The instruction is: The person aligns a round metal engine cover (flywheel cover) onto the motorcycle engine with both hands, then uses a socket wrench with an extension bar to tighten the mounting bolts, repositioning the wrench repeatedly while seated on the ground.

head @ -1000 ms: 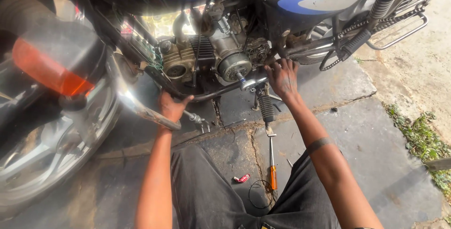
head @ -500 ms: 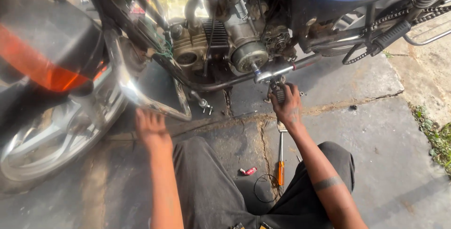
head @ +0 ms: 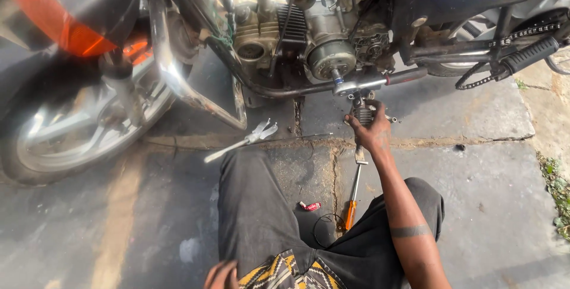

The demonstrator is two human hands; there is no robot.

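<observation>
The right hand (head: 369, 132) stays closed around the footpeg (head: 362, 111) under the engine (head: 320, 45); the left hand (head: 222, 276) has drawn back near the lap, grip unclear.

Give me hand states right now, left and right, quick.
Left hand: at the bottom edge by the lap, mostly cut off; cannot tell.
Right hand: fingers closed around the motorcycle's black footrest.

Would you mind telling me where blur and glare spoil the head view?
Head view: the front wheel and orange lamp are smeared by motion; glare washes the top behind the engine; the right hand on the footpeg stays fairly sharp.
</observation>
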